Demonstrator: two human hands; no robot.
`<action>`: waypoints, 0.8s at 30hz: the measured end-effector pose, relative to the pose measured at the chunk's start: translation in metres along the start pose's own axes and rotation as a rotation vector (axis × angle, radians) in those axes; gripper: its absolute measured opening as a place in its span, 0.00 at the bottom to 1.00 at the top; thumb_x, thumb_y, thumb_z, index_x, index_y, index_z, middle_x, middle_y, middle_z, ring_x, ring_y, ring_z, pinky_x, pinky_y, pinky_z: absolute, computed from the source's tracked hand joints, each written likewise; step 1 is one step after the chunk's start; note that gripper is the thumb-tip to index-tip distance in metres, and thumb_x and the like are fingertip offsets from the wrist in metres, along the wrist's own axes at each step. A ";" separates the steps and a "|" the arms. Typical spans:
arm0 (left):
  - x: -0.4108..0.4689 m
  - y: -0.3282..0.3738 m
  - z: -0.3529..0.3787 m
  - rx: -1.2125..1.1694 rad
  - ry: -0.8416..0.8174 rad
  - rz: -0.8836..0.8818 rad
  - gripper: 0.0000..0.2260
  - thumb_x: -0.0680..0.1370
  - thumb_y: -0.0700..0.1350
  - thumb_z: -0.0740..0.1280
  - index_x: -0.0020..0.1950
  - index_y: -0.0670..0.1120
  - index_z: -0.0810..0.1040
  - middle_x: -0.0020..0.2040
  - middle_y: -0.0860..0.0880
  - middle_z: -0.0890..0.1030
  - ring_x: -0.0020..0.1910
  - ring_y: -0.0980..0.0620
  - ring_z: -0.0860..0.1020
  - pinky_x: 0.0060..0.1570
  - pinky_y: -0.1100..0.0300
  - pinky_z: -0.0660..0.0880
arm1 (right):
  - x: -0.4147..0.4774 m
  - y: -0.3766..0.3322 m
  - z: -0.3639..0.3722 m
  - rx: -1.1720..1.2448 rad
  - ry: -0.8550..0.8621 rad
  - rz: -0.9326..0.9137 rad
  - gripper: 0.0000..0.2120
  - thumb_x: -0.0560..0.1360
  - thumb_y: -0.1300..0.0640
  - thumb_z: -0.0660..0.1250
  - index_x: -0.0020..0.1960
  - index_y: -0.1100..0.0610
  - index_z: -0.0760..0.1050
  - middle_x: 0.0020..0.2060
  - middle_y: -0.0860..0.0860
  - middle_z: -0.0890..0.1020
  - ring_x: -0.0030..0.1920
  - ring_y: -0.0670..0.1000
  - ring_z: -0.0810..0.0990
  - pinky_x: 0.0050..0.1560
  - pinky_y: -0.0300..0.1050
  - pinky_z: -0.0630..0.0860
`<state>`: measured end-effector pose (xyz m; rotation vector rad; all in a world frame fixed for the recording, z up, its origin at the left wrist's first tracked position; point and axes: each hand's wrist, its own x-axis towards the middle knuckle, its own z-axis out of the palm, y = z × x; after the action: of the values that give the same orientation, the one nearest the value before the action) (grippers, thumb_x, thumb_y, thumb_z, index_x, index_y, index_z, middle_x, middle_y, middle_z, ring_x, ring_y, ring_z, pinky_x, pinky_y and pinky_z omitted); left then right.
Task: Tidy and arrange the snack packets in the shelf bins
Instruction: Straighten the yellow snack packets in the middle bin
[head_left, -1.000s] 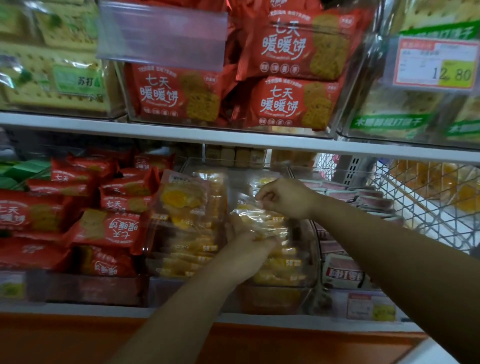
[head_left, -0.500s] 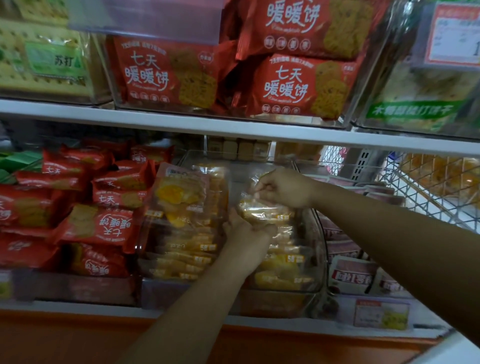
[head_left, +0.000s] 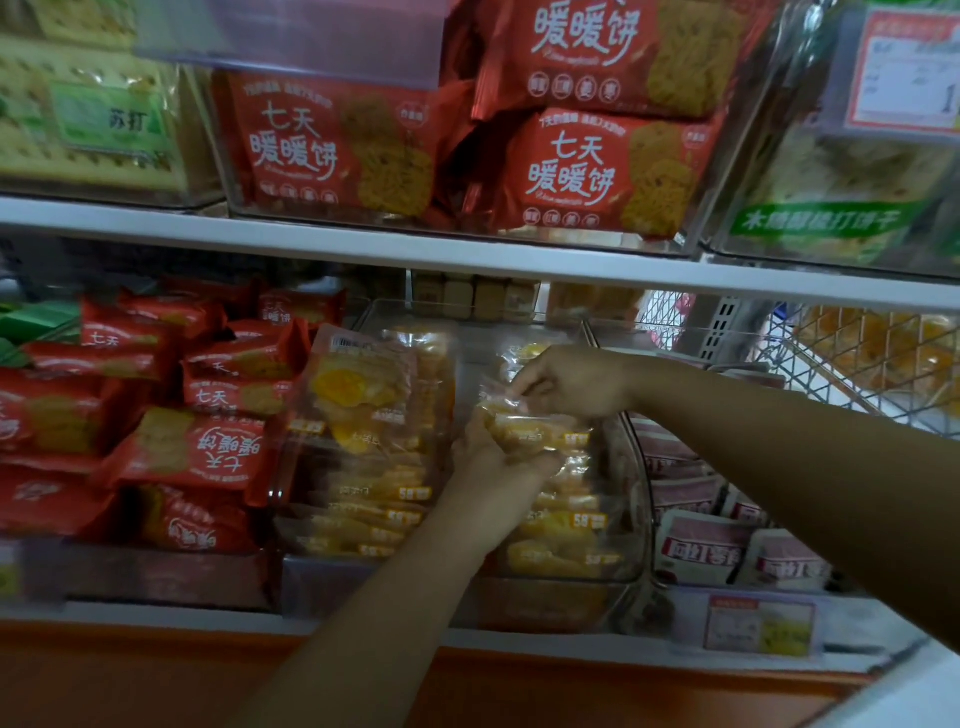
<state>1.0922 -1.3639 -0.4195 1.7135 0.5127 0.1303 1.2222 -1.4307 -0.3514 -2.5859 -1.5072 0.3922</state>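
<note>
Hands: 2, both on 1 packet (head_left: 535, 434), clear wrap, yellow pastry inside.
Right hand (head_left: 576, 384): fingers curled, pinching the packet's top edge.
Left hand (head_left: 496, 460): curled round the packet's lower left side, from below.
Position: packet held over the right half of the clear bin (head_left: 332, 577) on the lower shelf (head_left: 156, 616), just above the stack there.

Bin contents: 2 stacks of like yellow packets.
- Right stack (head_left: 566, 540): at least 3 lying flat under the hands; blur prevents a firm count.
- Left stack (head_left: 363, 514): at least 4 flat, plus 1 tilted packet (head_left: 363, 395) standing on top.

Left of bin: red packets (head_left: 197, 452), roughly 10 in a loose heap, at least 1 upside down. Green packets (head_left: 36, 319): 2, at the far left edge.
Right of bin: white-and-pink packets (head_left: 696, 551), 2 at the front, more behind, number unclear. Wire basket (head_left: 857, 364): 1, far right, yellow goods inside.

Upper shelf (head_left: 467, 254): 3 red packs (head_left: 597, 171) in the middle bin; cracker packs (head_left: 104, 119) with green labels on both sides, count unclear.
Price tags: 2. Upper tag (head_left: 904, 67) at top right; lower tag (head_left: 758, 623) on the lower shelf edge. Print on both blurred.
</note>
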 end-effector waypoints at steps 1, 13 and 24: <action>0.000 0.000 0.000 0.003 -0.015 -0.015 0.44 0.66 0.59 0.71 0.75 0.57 0.51 0.73 0.50 0.60 0.69 0.47 0.65 0.67 0.49 0.66 | 0.000 -0.001 0.000 0.022 -0.005 0.003 0.12 0.77 0.61 0.62 0.58 0.55 0.79 0.40 0.40 0.76 0.43 0.40 0.73 0.44 0.34 0.70; 0.003 -0.002 -0.001 -0.071 -0.048 0.013 0.49 0.70 0.53 0.73 0.76 0.55 0.36 0.75 0.52 0.56 0.72 0.51 0.60 0.70 0.53 0.61 | -0.016 0.008 -0.019 -0.227 0.109 -0.068 0.10 0.75 0.63 0.63 0.53 0.56 0.80 0.49 0.49 0.83 0.47 0.46 0.79 0.45 0.37 0.69; -0.003 -0.002 -0.002 -0.010 -0.098 -0.039 0.37 0.62 0.61 0.72 0.67 0.57 0.61 0.57 0.57 0.76 0.57 0.52 0.76 0.61 0.52 0.72 | -0.039 0.000 0.015 -0.596 0.208 -0.105 0.13 0.74 0.60 0.61 0.53 0.48 0.79 0.51 0.49 0.82 0.57 0.50 0.75 0.70 0.50 0.56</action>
<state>1.0880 -1.3637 -0.4205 1.6903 0.4713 0.0206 1.1998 -1.4655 -0.3594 -2.8133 -1.8897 -0.3902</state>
